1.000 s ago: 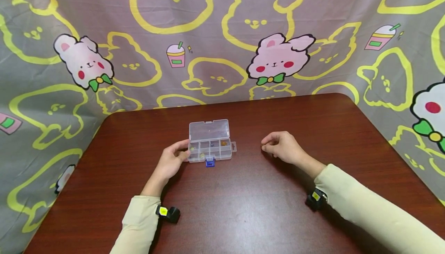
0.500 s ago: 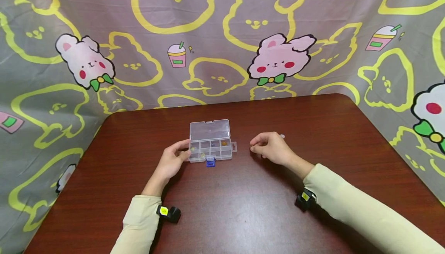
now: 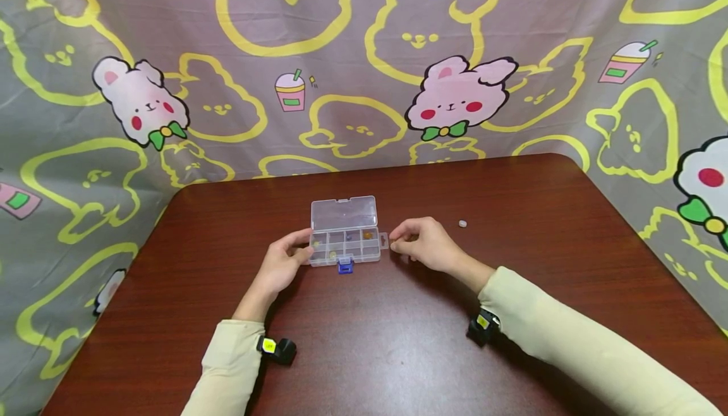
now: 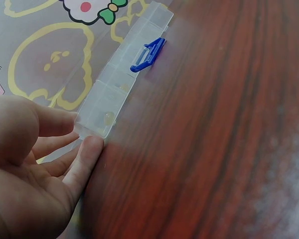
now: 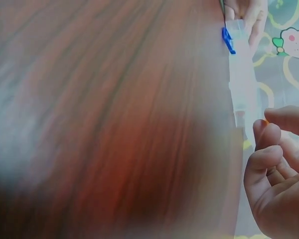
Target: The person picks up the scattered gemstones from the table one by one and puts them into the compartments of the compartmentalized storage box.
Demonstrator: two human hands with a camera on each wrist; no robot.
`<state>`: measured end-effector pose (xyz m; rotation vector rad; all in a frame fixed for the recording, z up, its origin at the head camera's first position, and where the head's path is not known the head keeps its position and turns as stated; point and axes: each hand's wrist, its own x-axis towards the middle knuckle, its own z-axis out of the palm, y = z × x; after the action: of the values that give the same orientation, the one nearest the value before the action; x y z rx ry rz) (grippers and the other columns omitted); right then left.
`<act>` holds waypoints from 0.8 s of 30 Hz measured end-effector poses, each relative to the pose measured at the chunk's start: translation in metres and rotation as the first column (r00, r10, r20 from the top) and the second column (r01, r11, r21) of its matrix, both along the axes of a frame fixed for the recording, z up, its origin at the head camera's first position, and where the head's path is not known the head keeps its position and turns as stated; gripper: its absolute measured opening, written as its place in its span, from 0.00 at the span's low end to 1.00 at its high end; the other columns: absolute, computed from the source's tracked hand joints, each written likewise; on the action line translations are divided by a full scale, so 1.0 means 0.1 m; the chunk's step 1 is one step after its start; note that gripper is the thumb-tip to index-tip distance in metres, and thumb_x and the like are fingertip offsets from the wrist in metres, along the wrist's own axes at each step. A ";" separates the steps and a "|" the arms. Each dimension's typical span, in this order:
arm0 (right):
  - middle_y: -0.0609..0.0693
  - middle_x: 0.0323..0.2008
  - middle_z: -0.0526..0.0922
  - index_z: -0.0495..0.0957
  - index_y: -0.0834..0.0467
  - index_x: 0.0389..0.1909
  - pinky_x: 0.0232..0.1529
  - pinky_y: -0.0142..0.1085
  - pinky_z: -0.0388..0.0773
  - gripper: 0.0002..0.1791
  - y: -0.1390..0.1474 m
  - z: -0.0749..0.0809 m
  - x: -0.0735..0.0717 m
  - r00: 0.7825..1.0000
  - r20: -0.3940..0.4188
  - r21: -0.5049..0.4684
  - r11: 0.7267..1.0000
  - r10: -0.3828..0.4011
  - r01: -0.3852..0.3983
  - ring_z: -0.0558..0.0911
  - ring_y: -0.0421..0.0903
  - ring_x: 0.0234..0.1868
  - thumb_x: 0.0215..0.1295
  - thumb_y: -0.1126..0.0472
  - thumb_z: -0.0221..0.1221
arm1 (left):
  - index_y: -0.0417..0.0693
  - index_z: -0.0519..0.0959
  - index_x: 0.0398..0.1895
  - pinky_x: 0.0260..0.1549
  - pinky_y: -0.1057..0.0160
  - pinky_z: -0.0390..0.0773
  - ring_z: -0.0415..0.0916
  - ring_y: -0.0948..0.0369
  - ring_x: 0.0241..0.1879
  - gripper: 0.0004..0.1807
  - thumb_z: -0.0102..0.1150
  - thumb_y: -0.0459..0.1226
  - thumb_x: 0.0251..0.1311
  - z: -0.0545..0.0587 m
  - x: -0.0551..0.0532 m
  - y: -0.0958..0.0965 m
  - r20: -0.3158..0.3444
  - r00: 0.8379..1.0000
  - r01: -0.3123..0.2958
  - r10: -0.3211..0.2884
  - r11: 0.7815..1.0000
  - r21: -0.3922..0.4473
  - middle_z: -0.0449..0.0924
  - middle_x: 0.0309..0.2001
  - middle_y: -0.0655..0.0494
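Note:
A clear plastic compartment box [image 3: 345,245] stands on the table with its lid [image 3: 344,214] raised at the back and its blue latch [image 3: 345,266] hanging at the front. Several small beads lie in it: orange ones [image 3: 368,236] in the back right compartment, pale yellow ones on the left. My left hand [image 3: 281,263] grips the box's left end, thumb [image 4: 89,152] at the front corner. Just right of the box's hang tab, my right hand [image 3: 428,245] pinches a small orange bead [image 5: 267,122] between thumb and index finger; the fingertips mostly hide it.
A small white bead [image 3: 463,224] lies on the brown table [image 3: 398,340], behind and to the right of my right hand. Patterned cloth [image 3: 352,55] hangs behind the table and along both sides. Each wrist wears a black camera.
My right hand has moved left to the box's right end, still pinching the bead, and the white bead behind it has come into view. The left hand and the box have stayed put.

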<state>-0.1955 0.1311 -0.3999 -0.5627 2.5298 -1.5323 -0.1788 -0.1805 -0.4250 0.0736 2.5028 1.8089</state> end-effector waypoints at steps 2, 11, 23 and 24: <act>0.49 0.24 0.83 0.85 0.64 0.37 0.22 0.36 0.77 0.05 -0.05 0.00 -0.01 1.000 -0.001 -0.010 1.000 0.011 -0.011 0.76 0.43 0.18 0.60 0.69 0.67 | 0.34 0.72 0.66 0.40 0.68 0.80 0.78 0.50 0.47 0.23 0.54 0.25 0.69 0.00 0.00 0.00 0.000 1.000 -0.001 0.001 1.000 0.001 0.76 0.61 0.37; 0.49 0.24 0.83 0.85 0.64 0.35 0.21 0.35 0.76 0.03 -0.28 0.01 -0.03 0.999 -0.002 -0.048 0.997 0.053 -0.053 0.76 0.42 0.17 0.60 0.70 0.67 | 0.34 0.72 0.66 0.41 0.67 0.80 0.78 0.51 0.47 0.22 0.54 0.25 0.69 0.01 0.00 0.00 0.001 1.000 -0.005 0.005 1.000 0.002 0.75 0.62 0.38; 0.49 0.24 0.83 0.85 0.63 0.35 0.20 0.34 0.76 0.04 -0.50 0.00 -0.06 0.999 -0.010 -0.043 0.998 0.053 -0.054 0.77 0.43 0.15 0.59 0.70 0.68 | 0.34 0.73 0.66 0.40 0.67 0.80 0.78 0.51 0.47 0.22 0.54 0.25 0.69 -0.01 -0.01 -0.01 -0.011 1.000 0.002 -0.002 1.000 0.005 0.76 0.61 0.37; 0.49 0.24 0.83 0.85 0.63 0.34 0.19 0.34 0.75 0.04 -0.51 0.01 -0.06 0.999 -0.005 -0.040 0.998 0.047 -0.047 0.76 0.42 0.15 0.58 0.69 0.68 | 0.34 0.73 0.66 0.40 0.67 0.80 0.78 0.51 0.46 0.22 0.54 0.25 0.69 -0.01 -0.01 -0.01 -0.009 1.000 0.002 -0.002 1.000 0.003 0.76 0.60 0.37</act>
<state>-0.2018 0.0798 -0.3992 -0.6270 2.4754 -1.5704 -0.1802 -0.1817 -0.4263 0.0848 2.5055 1.8159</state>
